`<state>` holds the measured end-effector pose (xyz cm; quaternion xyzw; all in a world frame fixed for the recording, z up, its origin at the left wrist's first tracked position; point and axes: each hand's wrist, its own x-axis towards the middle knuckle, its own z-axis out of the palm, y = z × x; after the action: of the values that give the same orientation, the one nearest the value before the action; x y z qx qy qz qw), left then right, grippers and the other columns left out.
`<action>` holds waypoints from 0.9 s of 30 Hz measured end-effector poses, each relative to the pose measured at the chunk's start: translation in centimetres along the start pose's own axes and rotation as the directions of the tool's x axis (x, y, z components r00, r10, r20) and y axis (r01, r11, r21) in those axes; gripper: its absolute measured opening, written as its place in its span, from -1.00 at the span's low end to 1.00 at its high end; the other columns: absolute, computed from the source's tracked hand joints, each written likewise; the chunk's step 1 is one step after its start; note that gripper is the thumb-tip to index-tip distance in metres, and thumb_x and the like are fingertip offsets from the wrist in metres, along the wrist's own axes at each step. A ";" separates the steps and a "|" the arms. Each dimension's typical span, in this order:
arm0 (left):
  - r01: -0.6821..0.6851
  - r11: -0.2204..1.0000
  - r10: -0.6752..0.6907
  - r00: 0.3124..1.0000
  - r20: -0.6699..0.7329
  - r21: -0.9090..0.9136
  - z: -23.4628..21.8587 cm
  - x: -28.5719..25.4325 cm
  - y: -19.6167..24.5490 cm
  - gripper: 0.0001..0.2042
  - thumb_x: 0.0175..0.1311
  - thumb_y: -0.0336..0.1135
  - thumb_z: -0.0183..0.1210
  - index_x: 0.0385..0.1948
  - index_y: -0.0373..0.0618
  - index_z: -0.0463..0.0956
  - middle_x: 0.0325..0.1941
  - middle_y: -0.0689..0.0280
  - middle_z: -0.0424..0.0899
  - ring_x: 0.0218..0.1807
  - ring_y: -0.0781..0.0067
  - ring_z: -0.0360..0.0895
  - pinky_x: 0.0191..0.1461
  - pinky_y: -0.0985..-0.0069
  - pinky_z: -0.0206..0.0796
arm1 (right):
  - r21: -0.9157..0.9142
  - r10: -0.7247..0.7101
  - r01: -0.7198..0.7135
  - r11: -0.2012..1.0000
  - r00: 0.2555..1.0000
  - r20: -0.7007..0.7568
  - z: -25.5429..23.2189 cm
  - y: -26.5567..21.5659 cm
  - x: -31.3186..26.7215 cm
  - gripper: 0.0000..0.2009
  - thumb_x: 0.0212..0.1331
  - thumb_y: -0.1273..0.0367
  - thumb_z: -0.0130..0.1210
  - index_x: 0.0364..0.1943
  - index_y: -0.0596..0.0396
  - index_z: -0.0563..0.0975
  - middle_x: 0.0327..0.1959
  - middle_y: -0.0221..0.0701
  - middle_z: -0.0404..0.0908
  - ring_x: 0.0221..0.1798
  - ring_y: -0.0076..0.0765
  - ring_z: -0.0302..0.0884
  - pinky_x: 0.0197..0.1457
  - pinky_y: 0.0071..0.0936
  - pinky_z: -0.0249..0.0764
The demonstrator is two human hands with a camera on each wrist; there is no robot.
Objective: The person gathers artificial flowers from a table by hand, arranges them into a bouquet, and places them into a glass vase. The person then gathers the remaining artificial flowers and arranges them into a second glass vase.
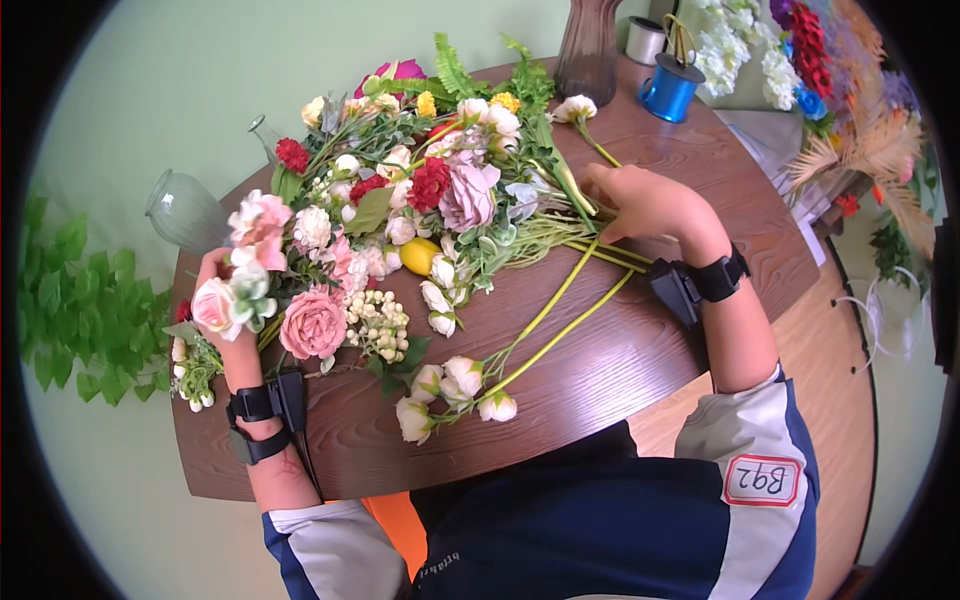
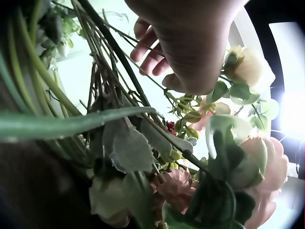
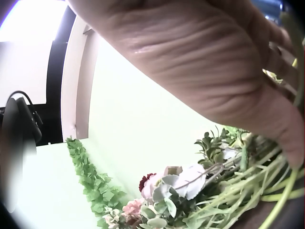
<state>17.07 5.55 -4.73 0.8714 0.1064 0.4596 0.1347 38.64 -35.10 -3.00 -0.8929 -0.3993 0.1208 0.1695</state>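
Observation:
My left hand [image 1: 240,352] is at the left of a heap of artificial flowers, partly hidden by a pale pink rose [image 1: 213,306] and a pink flower [image 1: 258,230]. In the left wrist view its fingers [image 2: 153,59] are loosely bent among thin stems, apart from the thumb. At the heap's right, my right hand [image 1: 650,205] reaches over the cut ends of the green stems [image 1: 555,235]. Its thumb and fingers stand apart. In the right wrist view the thumb tip comes right at a yellow-green stem [image 3: 281,198]. White ranunculus [image 1: 460,380] lie toward me.
On the brown table [image 1: 620,350] stand a dark ribbed vase [image 1: 585,55], a blue wire spool [image 1: 672,90] and a clear glass vase [image 1: 185,210]. More flowers [image 1: 850,110] fill the back right. Ivy [image 1: 90,300] hangs at the left wall.

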 end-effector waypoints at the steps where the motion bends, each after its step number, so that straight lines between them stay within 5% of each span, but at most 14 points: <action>1: 0.046 0.999 -0.047 0.996 0.075 0.012 0.0 0.0 -0.3 -0.80 -0.07 -0.52 0.07 -0.34 -0.12 0.48 -0.50 0.37 0.51 -0.41 0.56 0.43 -0.29 0.64 0.27 | -0.024 0.027 -0.029 0.999 0.998 -0.059 0.2 -0.4 0.1 -0.49 -0.35 0.47 0.33 -0.15 0.19 0.42 -0.36 -0.18 0.55 -0.24 -0.10 0.51 -0.19 -0.28 0.40; 2: 0.100 0.995 -0.094 0.983 0.155 -0.027 -0.1 -0.2 -0.2 -0.82 -0.06 -0.51 0.06 -0.37 -0.09 0.49 -0.51 0.38 0.52 -0.41 0.59 0.42 -0.30 0.63 0.26 | -0.022 0.019 -0.020 1.000 0.998 -0.053 0.2 -0.4 0.2 -0.49 -0.35 0.47 0.33 -0.15 0.19 0.42 -0.36 -0.18 0.55 -0.24 -0.10 0.51 -0.19 -0.28 0.40; 6: -0.099 0.994 0.086 0.976 0.199 0.055 0.4 -0.6 -0.2 -0.84 -0.03 -0.37 0.08 -0.37 -0.12 0.49 -0.41 0.22 0.56 -0.35 0.20 0.50 -0.25 0.49 0.30 | 0.021 0.008 -0.005 1.000 0.989 -0.150 -0.3 -0.7 0.1 -0.49 -0.39 0.49 0.34 -0.17 0.15 0.45 -0.38 -0.21 0.56 -0.26 -0.11 0.51 -0.21 -0.30 0.40; 12: -0.078 0.996 0.062 0.961 0.269 0.050 0.6 -0.5 -0.6 -0.86 -0.05 -0.37 0.08 -0.42 -0.12 0.47 -0.48 0.25 0.51 -0.41 0.23 0.48 -0.33 0.46 0.28 | 0.043 0.002 0.012 0.999 0.950 -0.312 -0.5 -1.9 -0.1 -0.55 -0.37 0.51 0.32 -0.21 0.13 0.51 -0.37 -0.18 0.57 -0.27 -0.10 0.52 -0.21 -0.31 0.41; 15: -0.072 0.995 0.047 0.950 0.310 0.070 0.4 -0.6 -0.8 -0.83 -0.10 -0.33 0.13 -0.42 -0.10 0.46 -0.49 0.23 0.51 -0.42 0.19 0.49 -0.36 0.41 0.29 | 0.130 0.003 0.057 0.990 0.908 -0.418 -0.4 -1.7 0.3 -0.62 -0.34 0.57 0.25 -0.26 0.22 0.52 -0.46 -0.24 0.54 -0.42 -0.29 0.45 -0.28 -0.44 0.37; 17: -0.082 0.939 -0.052 0.926 0.373 0.334 0.8 -1.1 -3.0 -0.76 -0.18 -0.28 0.20 -0.41 -0.09 0.48 -0.49 0.19 0.53 -0.41 0.11 0.50 -0.36 0.35 0.32 | 0.138 0.012 0.069 0.988 0.854 -0.519 -0.3 -1.6 0.7 -0.64 -0.33 0.56 0.26 -0.28 0.24 0.52 -0.46 -0.27 0.54 -0.43 -0.34 0.44 -0.28 -0.43 0.36; 18: -0.189 0.916 0.079 0.950 0.303 0.353 0.6 -1.4 -2.9 -0.72 -0.22 -0.25 0.24 -0.39 -0.09 0.49 -0.47 0.16 0.55 -0.38 0.06 0.51 -0.34 0.30 0.34 | 0.137 0.012 0.069 0.988 0.854 -0.520 -0.3 -1.6 0.8 -0.64 -0.33 0.56 0.26 -0.28 0.24 0.52 -0.46 -0.27 0.54 -0.43 -0.34 0.44 -0.28 -0.43 0.36; 21: -0.116 0.973 0.060 0.962 0.268 0.200 1.1 -1.2 -1.9 -0.77 -0.15 -0.28 0.19 -0.39 -0.10 0.50 -0.46 0.15 0.55 -0.36 0.03 0.50 -0.33 0.27 0.34 | 0.170 0.041 0.059 0.984 0.846 -0.532 -0.3 -1.2 1.0 -0.66 -0.18 0.51 0.24 -0.20 0.20 0.51 -0.42 -0.28 0.58 -0.37 -0.36 0.51 -0.28 -0.47 0.40; 23: -0.136 0.966 0.088 0.973 0.214 0.219 1.3 -1.5 -2.7 -0.78 -0.14 -0.30 0.17 -0.40 -0.10 0.49 -0.46 0.14 0.55 -0.36 0.03 0.50 -0.32 0.27 0.34 | 0.752 0.212 0.228 0.619 0.873 -0.439 -0.2 -0.8 1.4 -0.74 -0.04 0.48 0.19 -0.20 0.21 0.51 -0.43 -0.44 0.56 -0.41 -0.59 0.46 -0.33 -0.62 0.37; 24: -0.136 0.957 0.078 0.971 0.224 0.255 1.0 -1.4 -2.3 -0.78 -0.15 -0.29 0.16 -0.40 -0.10 0.50 -0.46 0.14 0.55 -0.36 0.04 0.50 -0.32 0.28 0.34 | 0.748 0.211 0.228 0.623 0.872 -0.441 -0.4 -1.0 1.3 -0.74 -0.04 0.48 0.19 -0.20 0.21 0.51 -0.43 -0.44 0.56 -0.41 -0.59 0.46 -0.33 -0.62 0.37; 27: -0.104 0.967 0.052 0.974 0.221 0.231 1.3 -1.5 -2.7 -0.78 -0.15 -0.28 0.15 -0.41 -0.11 0.50 -0.46 0.14 0.55 -0.36 0.04 0.50 -0.30 0.29 0.35 | 0.691 0.290 0.358 0.628 0.717 -0.634 -1.6 -1.4 0.8 -0.80 0.08 0.46 0.11 -0.19 0.18 0.50 -0.39 -0.55 0.54 -0.46 -0.79 0.33 -0.45 -0.81 0.21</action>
<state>17.14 7.50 -7.50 0.9291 0.1118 0.3520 0.0202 38.82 -33.94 -1.04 -0.6963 -0.2302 -0.0678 0.6764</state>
